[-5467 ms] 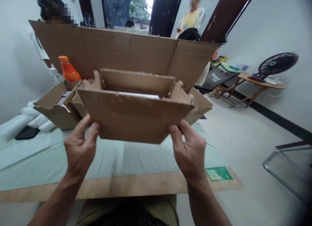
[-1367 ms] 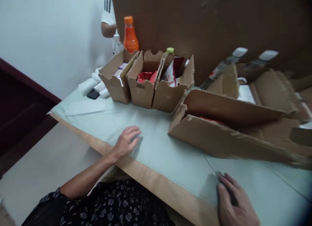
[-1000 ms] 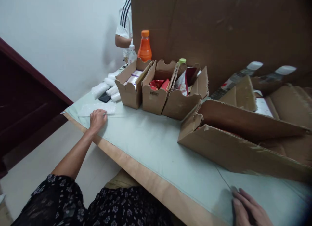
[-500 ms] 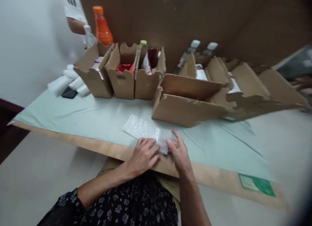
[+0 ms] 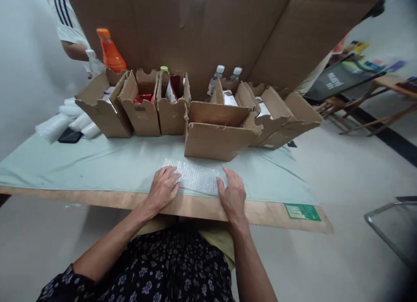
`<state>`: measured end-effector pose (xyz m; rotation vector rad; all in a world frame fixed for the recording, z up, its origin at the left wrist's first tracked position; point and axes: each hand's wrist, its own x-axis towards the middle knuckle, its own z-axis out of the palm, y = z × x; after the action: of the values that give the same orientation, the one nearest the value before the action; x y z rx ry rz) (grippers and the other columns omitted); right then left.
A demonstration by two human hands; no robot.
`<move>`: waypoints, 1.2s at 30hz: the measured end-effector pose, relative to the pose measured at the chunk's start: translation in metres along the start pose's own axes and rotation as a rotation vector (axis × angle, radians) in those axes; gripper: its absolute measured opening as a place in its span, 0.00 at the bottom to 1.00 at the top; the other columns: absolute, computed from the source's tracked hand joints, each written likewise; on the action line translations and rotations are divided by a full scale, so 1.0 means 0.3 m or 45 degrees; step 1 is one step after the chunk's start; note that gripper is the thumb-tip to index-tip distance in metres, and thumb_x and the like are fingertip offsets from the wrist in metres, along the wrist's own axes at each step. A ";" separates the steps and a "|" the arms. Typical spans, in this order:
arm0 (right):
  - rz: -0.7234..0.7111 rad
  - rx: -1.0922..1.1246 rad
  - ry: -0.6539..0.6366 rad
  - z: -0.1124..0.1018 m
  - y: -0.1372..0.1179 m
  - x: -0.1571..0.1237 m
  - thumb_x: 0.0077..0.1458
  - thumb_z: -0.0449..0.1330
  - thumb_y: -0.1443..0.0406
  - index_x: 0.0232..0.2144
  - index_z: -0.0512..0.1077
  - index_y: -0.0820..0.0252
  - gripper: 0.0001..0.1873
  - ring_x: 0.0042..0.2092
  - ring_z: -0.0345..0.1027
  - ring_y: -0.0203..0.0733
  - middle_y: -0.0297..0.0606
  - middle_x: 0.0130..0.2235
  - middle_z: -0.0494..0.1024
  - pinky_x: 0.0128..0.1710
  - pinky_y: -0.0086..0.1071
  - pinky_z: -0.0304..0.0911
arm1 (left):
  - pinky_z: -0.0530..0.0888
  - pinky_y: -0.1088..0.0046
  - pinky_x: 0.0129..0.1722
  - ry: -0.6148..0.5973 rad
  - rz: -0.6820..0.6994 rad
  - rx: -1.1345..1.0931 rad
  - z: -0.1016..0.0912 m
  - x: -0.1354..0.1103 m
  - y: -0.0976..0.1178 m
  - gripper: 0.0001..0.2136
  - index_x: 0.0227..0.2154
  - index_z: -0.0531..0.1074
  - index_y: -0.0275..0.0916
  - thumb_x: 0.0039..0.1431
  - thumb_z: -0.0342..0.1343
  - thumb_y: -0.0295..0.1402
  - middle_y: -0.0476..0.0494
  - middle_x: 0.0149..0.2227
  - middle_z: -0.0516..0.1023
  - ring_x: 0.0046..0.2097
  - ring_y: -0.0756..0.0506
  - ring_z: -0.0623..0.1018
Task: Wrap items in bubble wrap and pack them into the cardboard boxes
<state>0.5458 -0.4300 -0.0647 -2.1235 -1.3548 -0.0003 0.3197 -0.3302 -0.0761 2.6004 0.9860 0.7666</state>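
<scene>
Sheet of bubble wrap [image 5: 197, 177] near the centre of the frame, flat on the worktop [image 5: 81, 158] and just below the front cardboard box [image 5: 216, 141]. Drawn in from the worktop's left and since squared up, it now appears to be the piece in hand. Left hand [image 5: 163, 188]: fingers loosely spread over its left end; right hand [image 5: 233, 192]: thumb and fingers apart at its right edge, neither visibly gripping

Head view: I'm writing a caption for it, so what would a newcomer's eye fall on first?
Probably the orange bottle, behind the leftmost box at upper left. Next comes the bubble wrap on the pale green cloth, with the left hand at its left end and the right hand at its right end.
</scene>
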 end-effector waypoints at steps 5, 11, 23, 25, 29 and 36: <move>-0.435 -0.022 -0.338 0.107 -0.170 -0.027 0.67 0.53 0.67 0.57 0.74 0.56 0.20 0.61 0.67 0.50 0.47 0.61 0.76 0.58 0.45 0.63 | 0.74 0.52 0.55 -0.044 0.001 0.003 0.045 0.009 -0.023 0.13 0.44 0.79 0.42 0.60 0.56 0.24 0.37 0.52 0.79 0.56 0.37 0.75; -0.254 -0.100 -0.228 0.057 -0.002 -0.086 0.69 0.50 0.63 0.54 0.76 0.59 0.19 0.65 0.64 0.53 0.47 0.61 0.77 0.60 0.49 0.59 | 0.73 0.55 0.56 -0.036 -0.008 -0.058 0.061 -0.005 -0.054 0.11 0.44 0.79 0.43 0.61 0.58 0.27 0.40 0.54 0.79 0.56 0.38 0.75; -0.072 -0.155 -0.065 0.024 0.127 0.047 0.67 0.53 0.59 0.54 0.74 0.62 0.20 0.58 0.69 0.56 0.53 0.58 0.78 0.57 0.50 0.63 | 0.71 0.44 0.58 0.080 -0.348 0.310 0.000 0.015 -0.187 0.16 0.46 0.78 0.36 0.61 0.58 0.39 0.26 0.56 0.76 0.61 0.26 0.71; -0.103 -0.171 -0.089 0.059 0.093 0.078 0.65 0.56 0.60 0.52 0.75 0.63 0.18 0.58 0.70 0.58 0.55 0.58 0.77 0.55 0.51 0.64 | 0.72 0.44 0.57 0.071 -0.301 0.314 0.023 0.016 -0.176 0.12 0.42 0.78 0.36 0.61 0.56 0.38 0.26 0.57 0.76 0.61 0.27 0.72; -0.207 -0.064 -0.179 0.068 0.057 0.051 0.65 0.56 0.66 0.37 0.75 0.58 0.08 0.58 0.70 0.56 0.50 0.56 0.79 0.54 0.50 0.65 | 0.77 0.51 0.50 0.127 -0.240 0.145 0.039 0.010 -0.131 0.07 0.31 0.74 0.42 0.60 0.52 0.33 0.34 0.52 0.81 0.54 0.32 0.79; 0.092 0.473 -0.331 0.000 0.089 -0.090 0.64 0.59 0.63 0.55 0.71 0.53 0.17 0.42 0.79 0.41 0.36 0.41 0.83 0.43 0.29 0.72 | 0.80 0.75 0.27 0.108 -0.442 -0.224 -0.047 0.002 -0.152 0.09 0.42 0.74 0.48 0.60 0.56 0.40 0.52 0.34 0.85 0.33 0.44 0.86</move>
<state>0.5549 -0.4599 -0.0864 -1.8978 -1.3005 0.5321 0.2877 -0.2953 -0.0828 2.1833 1.2862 0.8327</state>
